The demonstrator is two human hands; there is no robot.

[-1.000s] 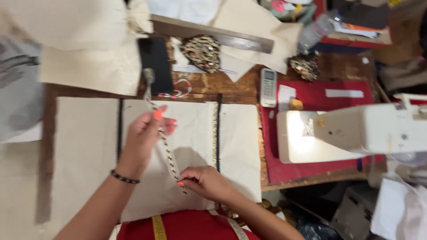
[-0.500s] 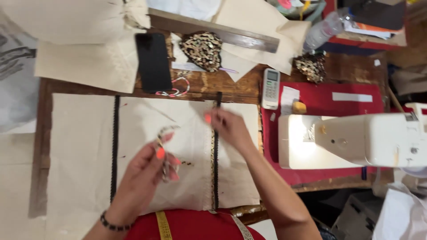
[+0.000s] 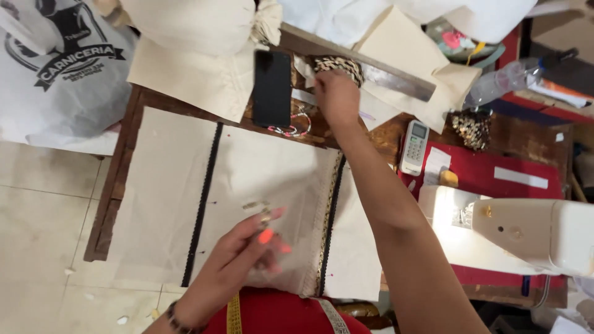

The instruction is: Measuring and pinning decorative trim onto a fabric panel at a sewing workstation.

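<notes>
1. My left hand [image 3: 247,253] hangs low over the cream fabric panel [image 3: 260,173], fingers pinched around a short bunched piece of patterned trim [image 3: 261,210]. The piece is blurred, so I can only make out a pale, speckled strip sticking up past the fingertips.
2. My right hand [image 3: 337,99] is stretched to the far side of the wooden table [image 3: 117,185] and rests on the bundle of black-and-gold trim [image 3: 337,64]. The fingers curl down over it, but I cannot tell whether they have closed on it or only touch it.
3. The bundle sits just beside a long metal ruler [image 3: 396,80], which lies at a slant across the top of the table.
4. The cream panel lies flat and carries two dark lace strips: one [image 3: 201,204] to the left, and one [image 3: 331,222] to the right with a gold band along its inner side.
5. A black phone [image 3: 272,88] lies face up beyond the panel, near my right wrist (a small beaded cord [image 3: 291,127] curls just below it).
6. Past my right forearm a white remote control [image 3: 413,147] rests on the wood, next to a red mat [image 3: 495,176].
7. A white sewing machine [image 3: 526,232] stands on that mat, well apart from both hands.
8. A yellow tape measure [image 3: 233,315] hangs at the bottom edge, against red cloth.
</notes>
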